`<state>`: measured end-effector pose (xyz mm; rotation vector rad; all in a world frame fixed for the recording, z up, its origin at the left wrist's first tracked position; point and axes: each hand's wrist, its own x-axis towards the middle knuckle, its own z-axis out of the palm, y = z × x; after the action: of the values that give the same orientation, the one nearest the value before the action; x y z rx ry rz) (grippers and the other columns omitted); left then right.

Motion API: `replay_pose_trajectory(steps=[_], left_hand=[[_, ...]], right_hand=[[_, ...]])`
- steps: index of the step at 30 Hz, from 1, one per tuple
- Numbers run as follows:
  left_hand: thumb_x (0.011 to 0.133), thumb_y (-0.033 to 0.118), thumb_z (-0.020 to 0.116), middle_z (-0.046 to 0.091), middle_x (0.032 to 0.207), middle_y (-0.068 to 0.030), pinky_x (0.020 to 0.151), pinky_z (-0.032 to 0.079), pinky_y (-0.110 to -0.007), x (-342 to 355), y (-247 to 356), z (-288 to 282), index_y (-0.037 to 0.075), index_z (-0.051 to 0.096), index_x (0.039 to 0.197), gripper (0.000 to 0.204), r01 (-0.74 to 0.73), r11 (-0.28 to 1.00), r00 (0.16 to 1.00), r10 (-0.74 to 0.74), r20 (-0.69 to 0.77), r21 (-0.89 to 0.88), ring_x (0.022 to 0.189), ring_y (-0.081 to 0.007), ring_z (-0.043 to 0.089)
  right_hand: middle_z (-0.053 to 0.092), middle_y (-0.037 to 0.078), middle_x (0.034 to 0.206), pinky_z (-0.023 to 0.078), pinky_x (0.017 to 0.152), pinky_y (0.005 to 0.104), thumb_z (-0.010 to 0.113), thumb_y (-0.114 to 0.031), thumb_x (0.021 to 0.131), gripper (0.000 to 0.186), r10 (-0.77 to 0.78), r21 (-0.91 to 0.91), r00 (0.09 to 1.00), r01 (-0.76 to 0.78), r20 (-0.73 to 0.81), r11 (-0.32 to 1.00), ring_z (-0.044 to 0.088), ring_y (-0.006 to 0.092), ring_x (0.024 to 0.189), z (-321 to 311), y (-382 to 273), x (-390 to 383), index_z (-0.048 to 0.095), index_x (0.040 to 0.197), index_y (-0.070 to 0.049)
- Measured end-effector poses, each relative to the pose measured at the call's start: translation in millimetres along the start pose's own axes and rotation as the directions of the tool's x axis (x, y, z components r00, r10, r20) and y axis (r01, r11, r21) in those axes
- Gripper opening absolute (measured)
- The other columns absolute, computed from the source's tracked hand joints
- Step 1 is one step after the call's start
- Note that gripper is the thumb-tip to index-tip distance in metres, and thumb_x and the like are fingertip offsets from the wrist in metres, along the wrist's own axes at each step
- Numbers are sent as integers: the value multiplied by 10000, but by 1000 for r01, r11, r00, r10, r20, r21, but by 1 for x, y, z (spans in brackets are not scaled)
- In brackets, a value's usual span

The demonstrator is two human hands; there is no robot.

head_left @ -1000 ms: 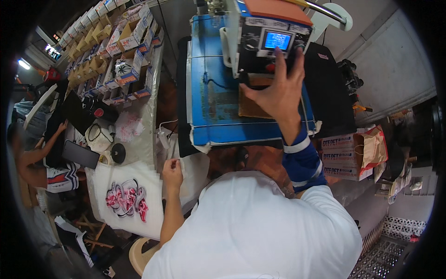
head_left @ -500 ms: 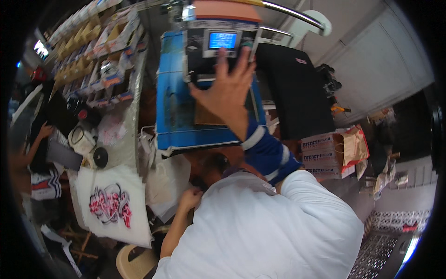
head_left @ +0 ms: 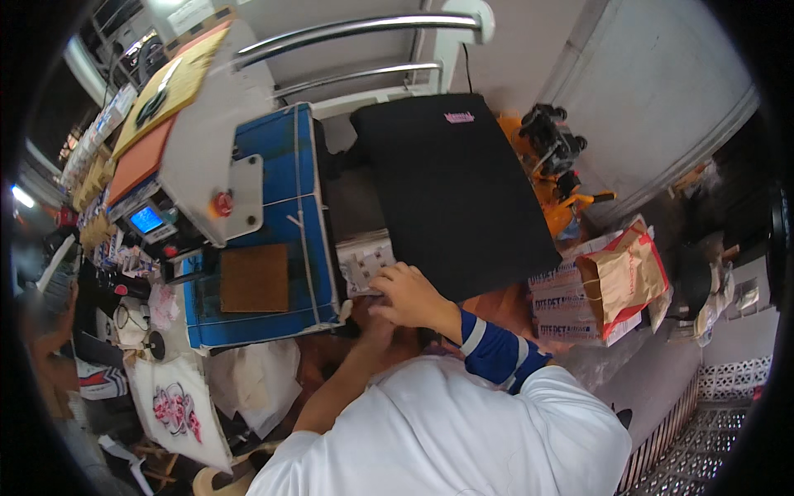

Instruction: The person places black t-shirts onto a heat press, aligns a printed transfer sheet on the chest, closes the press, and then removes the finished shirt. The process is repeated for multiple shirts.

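My right hand (head_left: 411,299), its wrist under a blue sleeve with grey stripes, is at the front edge of a stack of printed white sheets (head_left: 367,258). Its fingers are curled together; whatever is between them is too small to make out. Close below it is my left hand (head_left: 380,329), blurred, its fingers partly hidden by the right hand. Right of the sheets, a black T-shirt (head_left: 463,190) with a small pink print lies flat. On the left stands a heat press (head_left: 194,178) with a lit blue display, beside its blue-covered bed (head_left: 248,322).
A brown square pad (head_left: 254,279) rests on the blue bed. Scissors (head_left: 157,103) lie on top of the press. Stacked cartons and a paper bag (head_left: 630,277) stand at the right, below a black-and-orange machine (head_left: 552,145). A printed white sheet (head_left: 178,405) hangs at lower left.
My right hand has left the press's control panel and come down beside my left hand at the sheets. The view has turned to the right, and the press head now sits further left.
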<state>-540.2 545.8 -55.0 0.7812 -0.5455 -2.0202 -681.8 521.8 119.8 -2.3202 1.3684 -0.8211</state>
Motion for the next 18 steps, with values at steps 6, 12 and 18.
replay_pose_trajectory(steps=[6, 12, 18], left_hand=[[1061, 428, 604, 620, 1442, -86, 1119, 453, -458, 7, 93, 127, 93, 580, 1453, 516, -198, 974, 979, 201, -21, 110, 1332, -240, 569], [1052, 703, 375, 346, 1654, -229, 1264, 252, -578, 159, 117, 278, 29, 308, 1629, 890, 158, 875, 987, -122, 107, -457, 1537, -421, 317], [1120, 533, 386, 706, 1310, -213, 1050, 517, -488, 225, 117, 360, -26, 402, 1549, 706, -211, 832, 958, 281, -61, 513, 1208, -408, 677]], right_hand=[[723, 220, 1005, 550, 862, 495, 725, -58, 749, 293, 112, 146, 932, -64, -346, 987, 702, 424, 963, -97, 66, 7, 721, 1039, -12], [702, 163, 802, 496, 635, 351, 798, -138, 914, 154, 102, 183, 912, -31, -397, 983, 653, 280, 661, -339, 59, -1, 735, 961, -5], [741, 206, 1163, 593, 877, 423, 634, -688, 956, 797, -645, 746, 617, 137, 451, 652, 743, 326, 998, -427, 70, -113, 721, 1210, 63]])
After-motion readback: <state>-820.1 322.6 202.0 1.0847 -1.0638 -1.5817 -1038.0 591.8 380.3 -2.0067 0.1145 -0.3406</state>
